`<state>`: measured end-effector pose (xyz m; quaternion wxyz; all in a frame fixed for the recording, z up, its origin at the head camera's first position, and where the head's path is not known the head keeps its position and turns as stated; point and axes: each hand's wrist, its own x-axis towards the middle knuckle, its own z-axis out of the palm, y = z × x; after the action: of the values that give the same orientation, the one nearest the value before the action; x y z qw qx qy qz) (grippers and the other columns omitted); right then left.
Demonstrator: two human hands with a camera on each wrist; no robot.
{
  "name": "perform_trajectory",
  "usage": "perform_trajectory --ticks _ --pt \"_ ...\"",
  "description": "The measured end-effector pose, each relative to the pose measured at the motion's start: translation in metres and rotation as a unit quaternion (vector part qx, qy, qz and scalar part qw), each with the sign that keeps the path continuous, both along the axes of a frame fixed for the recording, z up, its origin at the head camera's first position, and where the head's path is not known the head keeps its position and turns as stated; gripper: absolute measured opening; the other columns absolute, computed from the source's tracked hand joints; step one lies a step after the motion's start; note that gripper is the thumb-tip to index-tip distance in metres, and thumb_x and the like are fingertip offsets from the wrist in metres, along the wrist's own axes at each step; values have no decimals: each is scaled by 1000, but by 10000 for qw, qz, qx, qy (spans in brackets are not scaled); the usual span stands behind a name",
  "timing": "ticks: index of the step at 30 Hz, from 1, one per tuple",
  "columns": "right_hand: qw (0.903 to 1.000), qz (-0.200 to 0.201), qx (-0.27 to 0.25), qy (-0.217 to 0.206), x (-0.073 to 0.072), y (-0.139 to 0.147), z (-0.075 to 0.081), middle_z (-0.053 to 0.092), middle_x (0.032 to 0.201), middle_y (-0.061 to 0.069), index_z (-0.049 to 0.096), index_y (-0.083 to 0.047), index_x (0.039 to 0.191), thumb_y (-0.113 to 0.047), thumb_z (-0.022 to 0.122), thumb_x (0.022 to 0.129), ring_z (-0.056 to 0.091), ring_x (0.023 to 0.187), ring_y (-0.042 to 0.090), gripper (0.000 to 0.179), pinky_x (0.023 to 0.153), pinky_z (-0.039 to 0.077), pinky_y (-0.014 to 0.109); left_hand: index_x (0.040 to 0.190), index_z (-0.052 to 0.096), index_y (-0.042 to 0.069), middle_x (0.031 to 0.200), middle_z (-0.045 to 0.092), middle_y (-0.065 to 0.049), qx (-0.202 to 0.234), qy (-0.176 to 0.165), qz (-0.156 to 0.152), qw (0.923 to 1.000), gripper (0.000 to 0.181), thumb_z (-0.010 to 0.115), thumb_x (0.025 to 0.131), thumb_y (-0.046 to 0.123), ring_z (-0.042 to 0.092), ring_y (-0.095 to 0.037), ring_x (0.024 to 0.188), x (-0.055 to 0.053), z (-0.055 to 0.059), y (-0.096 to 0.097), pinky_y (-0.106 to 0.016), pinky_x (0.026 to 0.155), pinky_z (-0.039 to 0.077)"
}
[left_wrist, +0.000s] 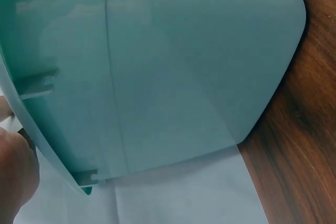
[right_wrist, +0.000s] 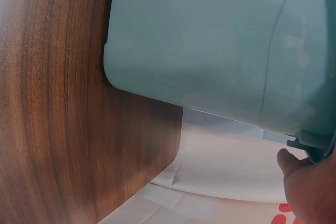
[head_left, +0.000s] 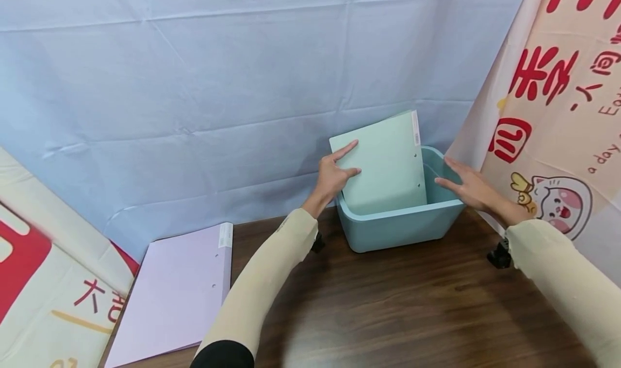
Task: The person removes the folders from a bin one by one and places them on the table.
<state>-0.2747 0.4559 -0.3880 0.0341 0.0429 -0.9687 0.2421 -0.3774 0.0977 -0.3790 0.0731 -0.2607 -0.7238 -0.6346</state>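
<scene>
A pale green folder (head_left: 383, 166) with a white label and punched holes stands tilted inside a blue-green plastic bin (head_left: 400, 228), its upper part above the rim. At the folder's left edge is my left hand (head_left: 332, 178), index finger and thumb stretched out over its front face. The other left fingers are hidden. My right hand (head_left: 473, 187) is at the bin's right rim, fingers spread and thumb toward the inside. In the wrist views, the bin's side walls (left_wrist: 194, 72) (right_wrist: 199, 40) fill most of the picture, with part of each hand at the edge.
A lilac folder (head_left: 170, 292) lies flat at the left of the brown wooden table (head_left: 378, 309). Behind the table hangs a light blue cloth (head_left: 218, 88). Printed cloths with red characters hang at the right (head_left: 548, 141) and left (head_left: 58, 282).
</scene>
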Motion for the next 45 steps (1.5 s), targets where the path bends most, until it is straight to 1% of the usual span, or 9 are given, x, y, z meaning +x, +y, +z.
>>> perform_trajectory --ticks 7,14,19,25,32,37,45 --pt "10000 -2 -5 -26 0 2 -1 7 171 34 2 -2 169 -53 50 109 8 156 59 92 117 13 82 141 69 34 148 63 8 329 135 65 9993 76 86 81 -8 56 -9 139 4 1 1 -27 112 48" --pt "10000 21 -13 -29 -2 1 7 7 171 34 2 0 168 -52 50 109 8 156 59 92 118 13 81 142 69 23 145 65 7 983 384 61 9944 74 84 79 -12 56 -5 138 6 6 -1 -22 113 45" --pt "10000 7 59 -69 -3 1 11 7 171 34 1 -1 168 -52 51 109 8 156 58 93 118 13 81 141 70 22 144 66 8 1307 280 144 9909 75 83 77 -15 56 -5 138 9 9 -3 -22 113 46" --pt "10000 -30 49 -64 -3 1 9 7 171 35 2 -2 169 -54 51 109 8 156 59 93 117 13 82 139 71 23 144 67 3 1518 217 408 9873 75 84 76 -16 58 -10 138 15 8 -3 -26 113 47" --pt "9999 -4 10 -146 -3 2 6 5 171 34 0 -2 169 -56 51 108 7 156 58 96 116 13 82 140 71 21 146 65 3 1916 177 554 9797 76 83 76 -18 55 -8 140 23 8 -5 -29 116 46" --pt "9999 -17 -6 -158 -3 3 3 5 171 34 0 -3 169 -56 50 108 7 156 58 95 116 14 82 140 70 22 145 66 4 2155 176 616 9744 78 83 75 -18 56 -7 139 27 9 -10 -30 116 46" --pt "9999 57 -31 -132 -2 2 1 6 171 35 1 -2 169 -55 50 108 8 156 59 94 116 13 82 141 69 19 145 66 4 2656 173 625 9619 80 83 74 -22 57 -12 140 34 9 -16 -32 112 49"
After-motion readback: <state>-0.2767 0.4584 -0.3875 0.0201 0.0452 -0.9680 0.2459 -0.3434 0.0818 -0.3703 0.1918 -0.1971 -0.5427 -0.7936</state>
